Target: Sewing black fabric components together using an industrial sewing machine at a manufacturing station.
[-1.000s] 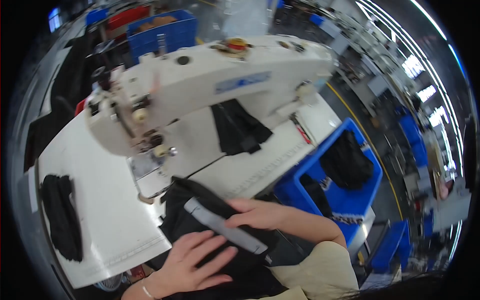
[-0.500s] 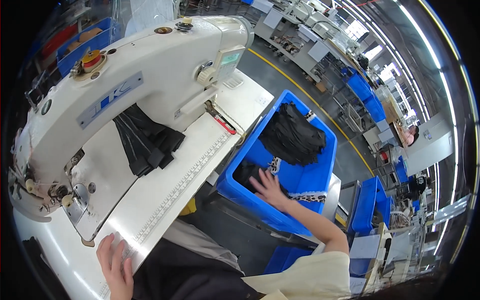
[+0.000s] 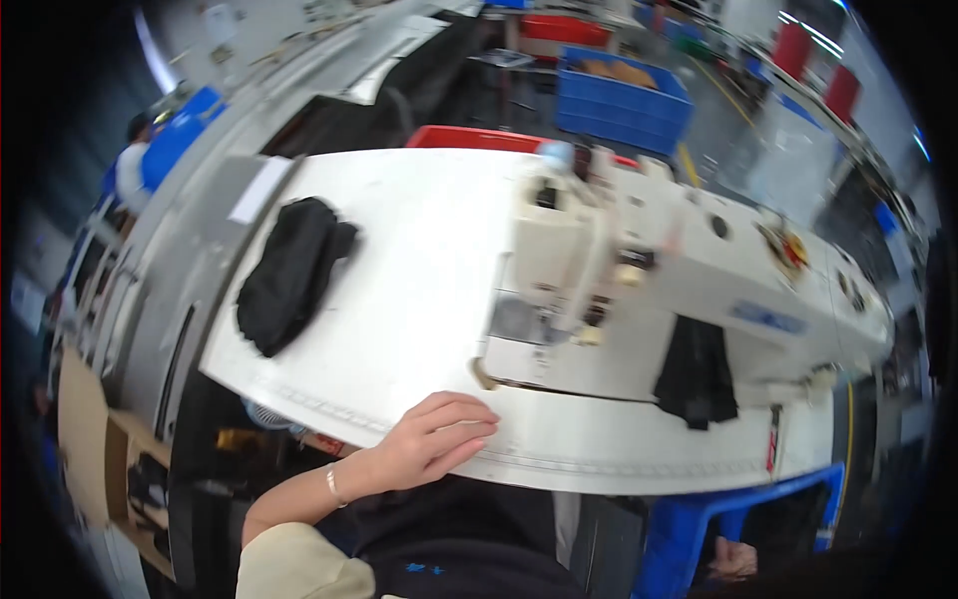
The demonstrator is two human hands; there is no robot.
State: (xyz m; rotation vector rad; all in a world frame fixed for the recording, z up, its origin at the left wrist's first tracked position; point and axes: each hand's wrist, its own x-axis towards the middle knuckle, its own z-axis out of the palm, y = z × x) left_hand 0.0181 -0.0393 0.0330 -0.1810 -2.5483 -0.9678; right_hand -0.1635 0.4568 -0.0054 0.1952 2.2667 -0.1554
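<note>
My left hand [image 3: 434, 442] lies on the front edge of the white sewing table [image 3: 419, 270], fingers stretched out and holding nothing. Low on the right, my right hand [image 3: 733, 559] is in shadow inside the blue bin [image 3: 677, 539], near dark cloth; its fingers are too blurred to read. A white sewing machine [image 3: 699, 250] stands across the right half of the table. Under its arm hangs a bunch of black cloth pieces [image 3: 696, 377]. On the table's left end rests a bundle of black cloth [image 3: 287, 278].
A measuring scale [image 3: 599, 466] runs along the table's front edge. Behind the table are a red bin [image 3: 469, 138] and a blue crate [image 3: 621, 105]. At the lower left stands an open cardboard box [image 3: 85, 434] with dark things inside.
My view has swung left, bringing in the table's left end and its black bundle. My right hand, earlier spread over the bin's cloth, is now lower in the bin. My left hand stays at the table edge.
</note>
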